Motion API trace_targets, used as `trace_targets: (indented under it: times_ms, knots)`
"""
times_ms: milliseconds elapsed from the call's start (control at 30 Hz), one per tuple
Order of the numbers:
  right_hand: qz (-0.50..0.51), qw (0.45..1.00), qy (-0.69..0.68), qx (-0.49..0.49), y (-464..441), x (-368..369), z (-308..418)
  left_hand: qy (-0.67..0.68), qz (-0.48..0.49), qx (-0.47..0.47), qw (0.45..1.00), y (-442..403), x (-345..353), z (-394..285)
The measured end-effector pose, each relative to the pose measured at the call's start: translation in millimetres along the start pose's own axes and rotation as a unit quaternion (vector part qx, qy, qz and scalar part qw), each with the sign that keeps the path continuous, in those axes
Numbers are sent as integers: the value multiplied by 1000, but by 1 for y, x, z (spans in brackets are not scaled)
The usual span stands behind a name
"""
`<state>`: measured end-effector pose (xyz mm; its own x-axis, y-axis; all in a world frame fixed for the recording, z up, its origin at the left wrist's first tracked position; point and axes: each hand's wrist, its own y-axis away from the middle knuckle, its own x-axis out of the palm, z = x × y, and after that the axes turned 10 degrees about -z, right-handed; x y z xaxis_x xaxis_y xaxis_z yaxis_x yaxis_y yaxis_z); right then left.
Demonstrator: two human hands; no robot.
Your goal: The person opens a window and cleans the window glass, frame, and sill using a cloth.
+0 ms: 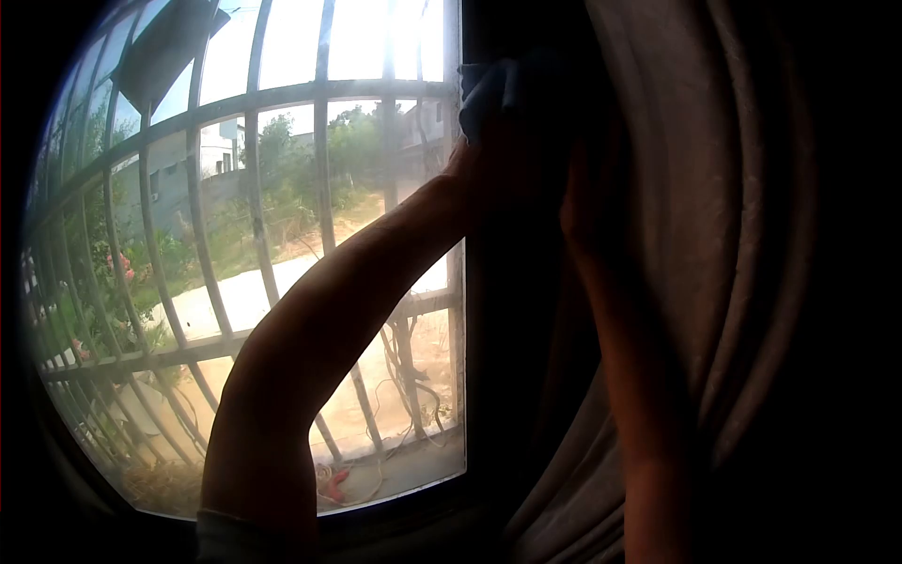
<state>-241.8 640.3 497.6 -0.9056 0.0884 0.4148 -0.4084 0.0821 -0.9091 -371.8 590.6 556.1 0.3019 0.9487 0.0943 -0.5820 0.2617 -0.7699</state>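
Observation:
A blue cloth (490,89) is bunched up at the dark window frame (489,376), beside the top right of the glass. My left hand (489,155), mostly in shadow, is closed on it, with the forearm reaching up across the pane. My right hand (583,202) is raised at the edge of the curtain (672,188), right of the frame. Its fingers are lost in the dark, so whether it grips the curtain does not show.
Metal bars (254,169) stand outside the window glass (357,207). Beyond them are plants, sandy ground and buildings. Curtain folds hang down the right side, and deep shadow covers the far right.

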Motion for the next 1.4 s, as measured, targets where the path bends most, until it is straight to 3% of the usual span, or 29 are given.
trace_targets:
  times_ms: [167,233,267,333,467,500,533,633,700,733,800,933,1000,1067,1133,1167,1200,1300,1367,1400]
  knots:
    - [-12,999,25,-26,-6,11,30,-3,-95,15,995,5,-37,6]
    - [-26,998,62,-17,-6,16,69,-36,-5,-75,996,-12,-79,18]
    - [6,994,84,-73,-6,19,79,-52,39,-120,991,-17,-99,27]
    - [65,973,128,-181,-5,26,96,-51,32,-115,992,-15,-120,56]
    - [52,975,52,-210,6,67,141,-131,35,3,991,-20,-147,65]
    - [41,978,30,-200,8,85,148,61,19,-92,994,-10,-136,80]
    - [29,981,7,-190,9,103,156,249,1,-182,951,-7,-133,88]
    - [46,992,-59,-100,4,145,148,89,174,-359,913,-18,-180,77]
    - [61,997,-42,-35,-2,153,147,-68,227,-185,954,-28,-201,66]
    - [49,991,37,-116,-3,152,144,-120,228,-113,960,-29,-205,67]
    - [74,986,106,-102,-8,147,149,-119,169,-44,977,-17,-204,80]
    - [120,979,136,-96,-19,147,143,-114,102,-40,987,-5,-194,93]
    - [114,971,116,-176,-32,144,131,-180,78,8,981,-9,-193,92]
    - [172,984,24,-43,-53,134,152,-104,24,40,993,-19,-197,94]
    - [113,972,79,-193,-64,160,126,-46,18,28,998,-30,-199,104]
    - [83,955,107,-265,-68,167,125,-60,28,21,998,-34,-201,115]
    - [80,954,75,-278,-66,174,126,-74,37,14,996,-39,-205,127]
    - [111,947,79,-292,-63,196,152,-216,59,6,975,-37,-235,139]
    - [127,959,-30,-251,-54,199,179,-329,99,-4,939,-20,-257,170]
    - [193,952,-28,-237,-51,205,183,-311,85,21,946,-18,-275,174]
